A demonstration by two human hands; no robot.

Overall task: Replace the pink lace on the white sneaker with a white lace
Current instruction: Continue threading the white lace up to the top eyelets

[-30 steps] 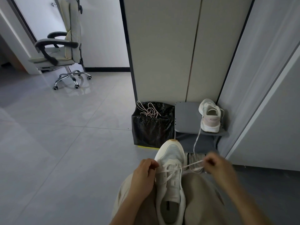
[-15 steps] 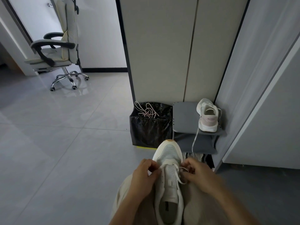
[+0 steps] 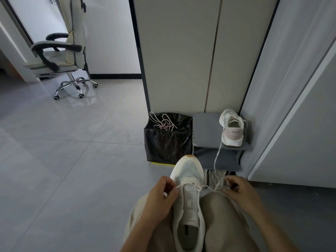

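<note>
While the white sneaker (image 3: 189, 202) is lying toe-out on the person's lap, between the thighs, the white lace (image 3: 197, 187) is crossing only its lowest eyelets. The left hand (image 3: 161, 197) and right hand (image 3: 240, 193) are each pinching one end with curled fingers. Uneven pulling is probably risking one short end, or dragging the lace out entirely. The pink lace (image 3: 163, 122) is lying on the rim of the bin (image 3: 167, 146).

Lace (image 3: 201, 187) tips apparently hidden.
</note>
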